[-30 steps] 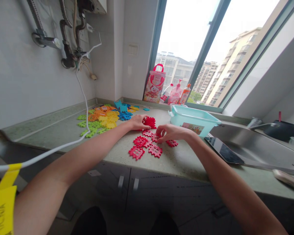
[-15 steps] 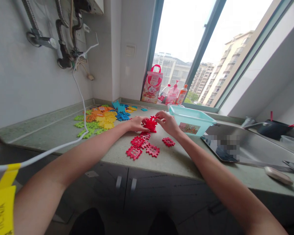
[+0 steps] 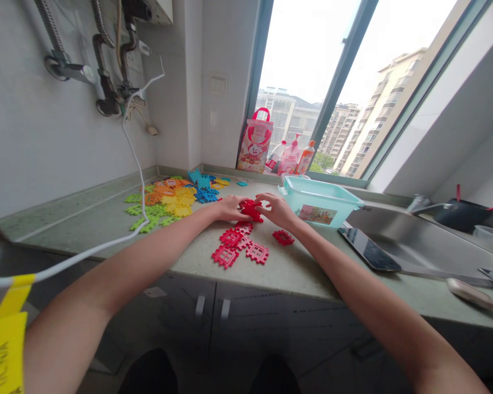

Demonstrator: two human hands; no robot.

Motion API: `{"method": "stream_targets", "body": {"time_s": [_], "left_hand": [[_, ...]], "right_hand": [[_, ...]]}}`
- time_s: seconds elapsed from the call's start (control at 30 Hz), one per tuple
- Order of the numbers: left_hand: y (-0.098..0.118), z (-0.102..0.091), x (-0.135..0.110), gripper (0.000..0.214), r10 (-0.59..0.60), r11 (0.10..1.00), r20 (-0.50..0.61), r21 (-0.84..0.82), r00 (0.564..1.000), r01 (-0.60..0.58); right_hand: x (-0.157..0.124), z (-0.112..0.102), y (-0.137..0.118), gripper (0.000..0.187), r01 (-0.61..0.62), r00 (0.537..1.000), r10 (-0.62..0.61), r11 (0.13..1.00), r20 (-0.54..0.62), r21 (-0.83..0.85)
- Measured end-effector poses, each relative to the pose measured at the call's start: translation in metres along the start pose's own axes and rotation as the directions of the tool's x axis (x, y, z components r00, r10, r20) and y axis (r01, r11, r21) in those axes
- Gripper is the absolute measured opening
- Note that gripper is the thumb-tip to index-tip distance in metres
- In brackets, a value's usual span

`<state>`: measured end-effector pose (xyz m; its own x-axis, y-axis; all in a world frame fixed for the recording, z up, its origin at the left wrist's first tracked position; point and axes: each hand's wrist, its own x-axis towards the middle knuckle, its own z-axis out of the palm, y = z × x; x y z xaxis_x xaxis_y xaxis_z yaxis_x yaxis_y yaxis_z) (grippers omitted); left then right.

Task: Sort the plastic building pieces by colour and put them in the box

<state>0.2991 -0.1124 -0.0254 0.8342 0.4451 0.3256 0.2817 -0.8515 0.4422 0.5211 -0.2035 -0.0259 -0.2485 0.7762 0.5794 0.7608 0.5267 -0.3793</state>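
Both of my hands meet at a red toy building block (image 3: 252,209) low over the counter, made of notched plastic pieces. My left hand (image 3: 230,208) grips its left side, with thumb in front and fingers behind. On its right upper edge, the fingers of my right hand (image 3: 276,209) are pinched; they partly hide it. Several loose red notched pieces (image 3: 225,255) lie just in front, some with window cut-outs and some overlapping. A single red piece (image 3: 283,237) lies apart, below my right wrist.
Sorted heaps of yellow pieces (image 3: 179,201), orange, green and blue ones lie to the left. A white cable (image 3: 142,191) crosses there. A turquoise basket (image 3: 324,191) stands right of my hands. Beyond are a phone (image 3: 370,249) and the sink (image 3: 419,241). Bottles (image 3: 290,157) line the windowsill.
My right hand has lowered slightly towards the red block. The red piece that stood up at the block's top now sits lower, against it. My left hand keeps its hold.
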Motion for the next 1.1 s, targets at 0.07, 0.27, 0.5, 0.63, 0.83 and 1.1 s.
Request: {"method": "stream_targets", "body": {"time_s": [0.07, 0.27, 0.5, 0.63, 0.83, 1.1], "left_hand": [[0.003, 0.000, 0.000, 0.054, -0.003, 0.999, -0.001, 0.036, 1.000, 0.003], [0.007, -0.001, -0.002, 0.056, -0.033, 0.999, 0.007, 0.039, 0.999, 0.033], [-0.002, -0.002, 0.000, 0.076, -0.188, 0.959, -0.084, 0.198, 0.979, 0.201], [-0.004, -0.002, 0.000, 0.075, -0.181, 0.957, -0.101, 0.210, 0.978, 0.199], [-0.009, -0.002, 0.001, 0.076, -0.166, 0.970, -0.095, 0.163, 0.982, 0.180], [-0.005, 0.001, 0.001, 0.071, -0.047, 0.999, 0.001, -0.017, 0.999, 0.047]], "right_hand": [[0.000, 0.002, 0.000, 0.016, 0.003, 1.000, -0.003, 1.000, 0.006, -0.019], [0.001, -0.017, -0.016, 0.019, 0.038, 0.998, -0.030, 0.984, 0.048, -0.172], [-0.016, -0.082, -0.037, 0.053, -0.301, 0.638, 0.576, 0.798, 0.511, -0.523], [-0.017, -0.076, -0.044, 0.065, -0.286, 0.613, 0.564, 0.811, 0.553, -0.510], [-0.010, -0.055, -0.031, 0.040, -0.270, 0.766, 0.332, 0.943, 0.551, -0.194], [0.003, -0.038, -0.017, 0.026, -0.064, 0.991, 0.071, 0.996, -0.115, 0.067]]}}
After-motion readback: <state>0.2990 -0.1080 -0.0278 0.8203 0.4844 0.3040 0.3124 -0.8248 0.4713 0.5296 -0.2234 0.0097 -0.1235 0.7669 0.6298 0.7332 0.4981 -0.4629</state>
